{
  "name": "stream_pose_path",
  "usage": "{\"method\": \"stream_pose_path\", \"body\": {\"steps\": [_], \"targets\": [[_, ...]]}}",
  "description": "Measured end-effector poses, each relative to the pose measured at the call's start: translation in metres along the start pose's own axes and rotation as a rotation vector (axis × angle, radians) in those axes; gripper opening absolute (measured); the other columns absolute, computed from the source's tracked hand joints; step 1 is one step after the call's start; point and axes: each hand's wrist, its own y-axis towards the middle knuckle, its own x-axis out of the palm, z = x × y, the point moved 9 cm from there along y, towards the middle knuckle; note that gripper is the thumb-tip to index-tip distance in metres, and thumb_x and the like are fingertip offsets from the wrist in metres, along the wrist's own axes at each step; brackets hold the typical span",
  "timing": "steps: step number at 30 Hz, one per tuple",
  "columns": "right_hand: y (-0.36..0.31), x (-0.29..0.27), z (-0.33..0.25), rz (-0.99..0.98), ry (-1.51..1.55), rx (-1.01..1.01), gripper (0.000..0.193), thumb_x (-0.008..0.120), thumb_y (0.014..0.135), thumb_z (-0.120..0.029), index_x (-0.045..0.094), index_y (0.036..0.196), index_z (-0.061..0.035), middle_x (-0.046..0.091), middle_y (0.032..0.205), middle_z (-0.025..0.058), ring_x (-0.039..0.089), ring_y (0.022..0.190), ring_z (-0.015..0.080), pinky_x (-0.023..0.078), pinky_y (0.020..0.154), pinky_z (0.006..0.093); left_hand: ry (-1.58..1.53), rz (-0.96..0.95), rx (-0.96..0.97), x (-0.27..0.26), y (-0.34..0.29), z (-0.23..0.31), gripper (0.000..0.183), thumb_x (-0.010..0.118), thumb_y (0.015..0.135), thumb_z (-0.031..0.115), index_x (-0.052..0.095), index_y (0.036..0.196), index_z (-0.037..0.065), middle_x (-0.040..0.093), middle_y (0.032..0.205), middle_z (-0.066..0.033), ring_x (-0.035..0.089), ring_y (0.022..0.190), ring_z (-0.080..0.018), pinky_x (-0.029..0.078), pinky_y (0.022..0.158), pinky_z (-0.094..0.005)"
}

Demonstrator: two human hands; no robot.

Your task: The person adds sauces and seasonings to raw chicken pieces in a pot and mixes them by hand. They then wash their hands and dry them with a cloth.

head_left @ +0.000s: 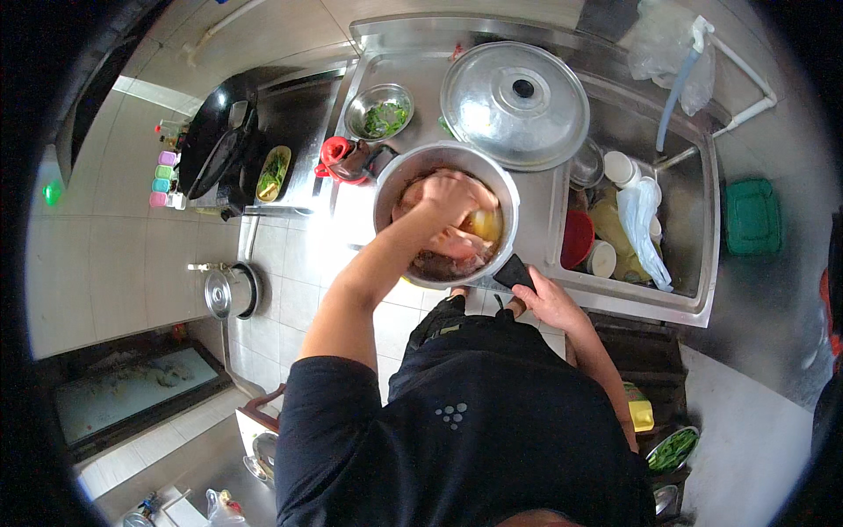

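Note:
A large metal pot with a black handle stands at the front of the steel counter. Inside are pieces of pinkish raw meat in brown liquid, with something yellow beside them. My left hand is down in the pot on the meat; its fingers are blurred and partly hidden, so their grip cannot be made out. My right hand is closed round the end of the pot handle at the pot's lower right.
Behind the pot lie a big round lid and a steel bowl with chopped greens. A red-topped dark jug stands left of it. The sink at right holds cups and containers. A wok and a dish of greens are at left.

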Motion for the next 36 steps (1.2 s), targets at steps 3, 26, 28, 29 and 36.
{"method": "stream_pose_path", "body": {"steps": [3,26,28,29,36], "targets": [[-0.001,0.001,-0.005,0.017,-0.020,-0.018,0.070,0.048,0.095,-0.054,0.042,0.129,0.0068,0.057,0.115,0.0336,0.055,0.110,0.0468,0.045,0.090,0.0473,-0.075,-0.040,0.050,-0.004,-0.020,-0.036,0.051,0.050,0.088,0.043,0.057,0.126,0.008,0.065,0.115,-0.0170,0.062,0.111,-0.0292,0.049,0.093,-0.0386],[-0.007,-0.001,0.003,-0.160,0.040,0.177,0.069,0.050,0.094,-0.051,0.039,0.134,0.0039,0.059,0.111,0.0316,0.059,0.107,0.0426,0.046,0.088,0.0450,-1.072,0.108,0.307,-0.020,-0.033,-0.015,0.044,0.073,0.078,0.022,0.055,0.111,-0.002,0.065,0.089,-0.0158,0.064,0.078,-0.0193,0.052,0.076,-0.0366],[-0.005,-0.002,0.003,-0.151,0.061,0.150,0.071,0.050,0.094,-0.052,0.039,0.135,0.0042,0.060,0.109,0.0315,0.059,0.105,0.0429,0.046,0.088,0.0453,-0.877,0.030,0.060,-0.006,-0.026,-0.036,0.053,0.074,0.076,0.020,0.051,0.119,-0.001,0.063,0.097,-0.0181,0.064,0.090,-0.0209,0.053,0.080,-0.0363],[-0.004,-0.005,-0.003,-0.102,0.012,0.072,0.071,0.051,0.094,-0.052,0.039,0.134,0.0044,0.060,0.110,0.0318,0.059,0.106,0.0432,0.046,0.088,0.0453,-0.492,0.066,-0.082,-0.005,-0.031,-0.048,0.057,0.074,0.077,0.020,0.048,0.124,0.000,0.062,0.102,-0.0189,0.063,0.097,-0.0232,0.053,0.082,-0.0365],[-0.003,-0.002,-0.007,-0.079,-0.007,-0.014,0.070,0.050,0.095,-0.050,0.037,0.135,0.0062,0.055,0.118,0.0344,0.054,0.113,0.0450,0.044,0.093,0.0452,0.060,0.235,0.166,-0.014,-0.075,0.029,0.087,0.074,0.072,0.036,0.031,0.142,0.007,0.040,0.138,-0.0260,0.047,0.116,-0.0496,0.048,0.094,-0.0489]]}}
